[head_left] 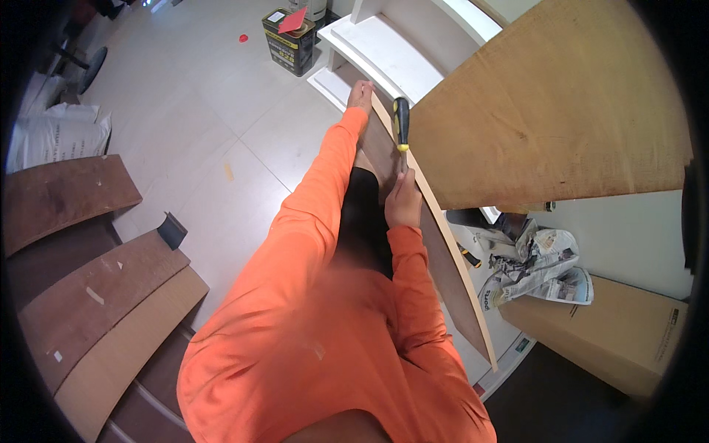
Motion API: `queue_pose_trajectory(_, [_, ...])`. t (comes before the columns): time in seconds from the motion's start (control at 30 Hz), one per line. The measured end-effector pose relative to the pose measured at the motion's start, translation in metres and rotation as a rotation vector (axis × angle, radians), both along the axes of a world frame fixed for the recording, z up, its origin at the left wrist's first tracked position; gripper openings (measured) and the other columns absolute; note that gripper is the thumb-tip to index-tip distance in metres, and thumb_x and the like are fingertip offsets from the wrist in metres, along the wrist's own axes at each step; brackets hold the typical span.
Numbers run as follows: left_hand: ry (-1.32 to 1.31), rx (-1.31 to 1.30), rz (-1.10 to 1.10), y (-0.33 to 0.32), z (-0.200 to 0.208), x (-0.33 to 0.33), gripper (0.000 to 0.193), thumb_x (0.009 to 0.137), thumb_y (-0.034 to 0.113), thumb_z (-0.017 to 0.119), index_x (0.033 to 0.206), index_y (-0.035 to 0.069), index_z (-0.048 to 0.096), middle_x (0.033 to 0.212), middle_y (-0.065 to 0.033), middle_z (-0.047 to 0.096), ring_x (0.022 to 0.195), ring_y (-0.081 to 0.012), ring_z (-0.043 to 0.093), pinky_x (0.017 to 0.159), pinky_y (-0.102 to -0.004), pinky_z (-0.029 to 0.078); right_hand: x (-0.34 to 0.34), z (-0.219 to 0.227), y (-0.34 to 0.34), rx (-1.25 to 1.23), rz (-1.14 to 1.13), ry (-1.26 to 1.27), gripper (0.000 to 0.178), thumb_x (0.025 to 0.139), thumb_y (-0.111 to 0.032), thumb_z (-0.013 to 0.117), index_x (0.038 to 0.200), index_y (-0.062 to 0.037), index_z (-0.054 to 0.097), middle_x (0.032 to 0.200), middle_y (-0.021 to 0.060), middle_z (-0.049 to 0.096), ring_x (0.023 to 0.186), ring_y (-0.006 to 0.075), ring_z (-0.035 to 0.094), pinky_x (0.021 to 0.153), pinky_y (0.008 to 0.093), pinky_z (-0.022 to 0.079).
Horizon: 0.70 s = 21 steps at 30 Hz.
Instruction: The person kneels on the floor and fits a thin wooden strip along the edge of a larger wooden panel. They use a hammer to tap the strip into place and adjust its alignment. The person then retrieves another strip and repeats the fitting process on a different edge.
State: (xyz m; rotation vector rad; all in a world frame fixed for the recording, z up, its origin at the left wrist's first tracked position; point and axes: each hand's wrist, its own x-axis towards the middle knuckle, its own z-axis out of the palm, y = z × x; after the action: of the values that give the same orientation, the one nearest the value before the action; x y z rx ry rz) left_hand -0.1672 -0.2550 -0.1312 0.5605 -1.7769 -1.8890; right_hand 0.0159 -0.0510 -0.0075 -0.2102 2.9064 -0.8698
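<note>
A long board with a pale wooden edge and a brown face slants across in front of me, from the far middle to the near right. My left hand is closed around its far end. Against the board's edge, my right hand grips the blade of what looks like a chisel, its black and yellow handle pointing away from me. The blade's tip is hidden by my fingers. Part of the board rests by my dark-clothed leg.
White curved shelving stands beyond the board, with a large tan panel to its right. A dark tin sits at the back. Crumpled newspaper lies by a cardboard box. Curved brown panels fill the left.
</note>
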Motion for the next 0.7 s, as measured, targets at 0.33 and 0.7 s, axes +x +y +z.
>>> queue_pose_trajectory(0.33, [-0.082, -0.261, 0.084, -0.001, 0.022, 0.01, 0.027, 0.097, 0.032, 0.059, 0.101, 0.005, 0.065, 0.102, -0.0188, 0.065, 0.097, -0.0334, 0.061, 0.088, -0.0419, 0.047, 0.034, 0.01, 0.037, 0.043, -0.125, -0.128, 0.024, 0.104, -0.029, 0.044, 0.116, -0.0087, 0.05, 0.083, 0.0334, 0.064, 0.078, 0.0536, 0.062, 0.067, 0.0638, 0.045])
queue_pose_trajectory(0.7, [0.123, -1.329, -0.376, 0.06, 0.067, 0.102, 0.026, 0.099, 0.029, 0.05, 0.098, 0.007, 0.063, 0.107, -0.0125, 0.06, 0.114, -0.03, 0.053, 0.115, -0.0552, 0.026, 0.097, 0.012, 0.061, -0.136, -0.234, -0.007, 0.031, 0.107, -0.03, 0.039, 0.115, -0.0024, 0.051, 0.089, 0.0297, 0.067, 0.087, 0.0517, 0.063, 0.072, 0.0591, 0.049])
